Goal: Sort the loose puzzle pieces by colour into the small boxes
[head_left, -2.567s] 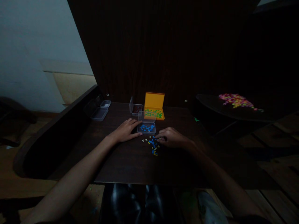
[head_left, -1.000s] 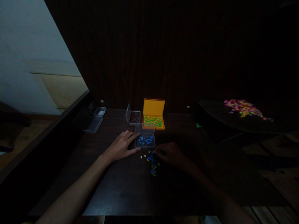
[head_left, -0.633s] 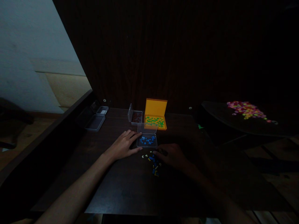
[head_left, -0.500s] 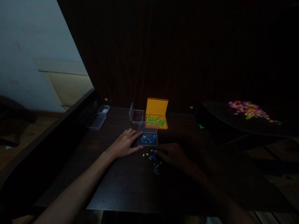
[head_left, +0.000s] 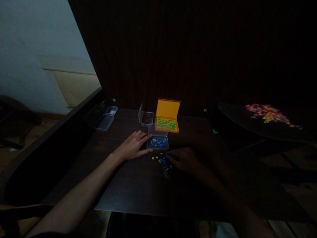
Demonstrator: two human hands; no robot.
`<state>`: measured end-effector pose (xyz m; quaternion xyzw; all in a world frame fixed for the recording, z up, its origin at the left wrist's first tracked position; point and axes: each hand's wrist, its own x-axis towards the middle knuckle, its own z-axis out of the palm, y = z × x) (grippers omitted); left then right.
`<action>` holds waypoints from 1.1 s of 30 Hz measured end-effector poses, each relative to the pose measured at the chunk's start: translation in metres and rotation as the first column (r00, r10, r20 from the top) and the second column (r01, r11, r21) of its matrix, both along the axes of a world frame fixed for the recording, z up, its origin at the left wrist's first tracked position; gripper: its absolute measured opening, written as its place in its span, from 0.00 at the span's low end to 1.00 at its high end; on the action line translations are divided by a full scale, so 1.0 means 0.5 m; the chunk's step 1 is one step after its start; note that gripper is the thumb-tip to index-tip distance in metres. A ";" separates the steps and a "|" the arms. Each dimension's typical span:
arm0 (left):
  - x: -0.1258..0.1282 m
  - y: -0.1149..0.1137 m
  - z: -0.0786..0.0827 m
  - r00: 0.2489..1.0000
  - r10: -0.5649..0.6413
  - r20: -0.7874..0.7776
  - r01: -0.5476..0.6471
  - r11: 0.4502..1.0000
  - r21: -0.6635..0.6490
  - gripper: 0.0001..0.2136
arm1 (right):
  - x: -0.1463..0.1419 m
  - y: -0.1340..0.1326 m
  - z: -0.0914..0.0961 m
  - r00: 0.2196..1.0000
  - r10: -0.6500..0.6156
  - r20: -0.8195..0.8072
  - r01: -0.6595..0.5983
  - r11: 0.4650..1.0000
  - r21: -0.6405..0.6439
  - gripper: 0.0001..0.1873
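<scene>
I count four clear boxes: blue-filled box (head_left: 158, 148), red-filled box (head_left: 148, 124), near left box (head_left: 104, 122), far left box (head_left: 112, 110). One orange box (head_left: 167, 107). Two piles of loose pieces: near pile (head_left: 163, 163), far pile (head_left: 268, 113). Single pieces too small to count.

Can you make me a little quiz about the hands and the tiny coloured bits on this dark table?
1. True or false: the left hand lies flat, with its fingers against the clear box that holds blue bits.
2. What colour are the bits in the orange box? A red, B green, C white.
3. What is the right hand reaching into?

Key
1. True.
2. B.
3. The loose pieces, blue and yellow, scattered on the table just in front of the clear box.
</scene>
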<state>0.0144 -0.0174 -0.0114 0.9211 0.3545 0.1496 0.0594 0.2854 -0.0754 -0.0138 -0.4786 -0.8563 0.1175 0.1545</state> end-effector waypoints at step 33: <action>0.000 0.004 -0.007 0.999 -0.003 0.048 0.001 1.000 0.031 0.29 | -0.008 -0.003 0.008 0.969 -0.022 0.244 0.017 1.000 0.023 0.12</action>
